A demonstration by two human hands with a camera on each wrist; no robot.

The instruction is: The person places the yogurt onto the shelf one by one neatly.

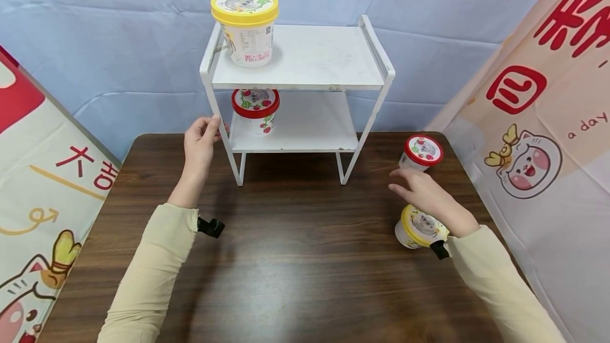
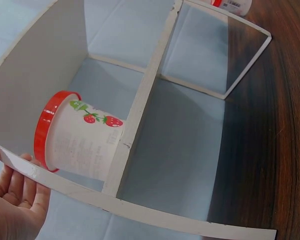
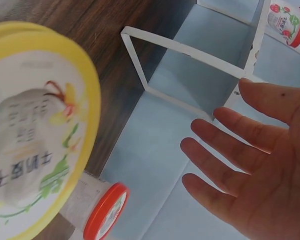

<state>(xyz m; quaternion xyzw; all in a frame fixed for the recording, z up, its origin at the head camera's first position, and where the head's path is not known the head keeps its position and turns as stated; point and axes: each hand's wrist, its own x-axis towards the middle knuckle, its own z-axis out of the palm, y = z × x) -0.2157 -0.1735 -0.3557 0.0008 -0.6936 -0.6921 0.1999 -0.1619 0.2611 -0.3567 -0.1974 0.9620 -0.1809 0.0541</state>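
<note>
My left hand [image 1: 199, 139] grips the left front post of a white two-tier shelf rack [image 1: 314, 57], thumb in front and fingers behind it. In the left wrist view, a red-lidded paper tub [image 2: 85, 137] with a strawberry print stands on the lower shelf beside those fingers. My right hand [image 1: 424, 192] is empty, its fingers extended and spread in the right wrist view. It hovers at the right of the table between another red-lidded tub [image 1: 422, 151] behind and a yellow-lidded tub [image 1: 419, 229] in front, partly covering both in the head view.
On the left of the upper shelf stands another yellow-lidded tub [image 1: 248, 36]. The rack stands at the back of a dark wooden table [image 1: 305, 258]. Blue cloth [image 1: 143, 57] hangs behind, with printed banners [image 1: 529, 120] along both sides.
</note>
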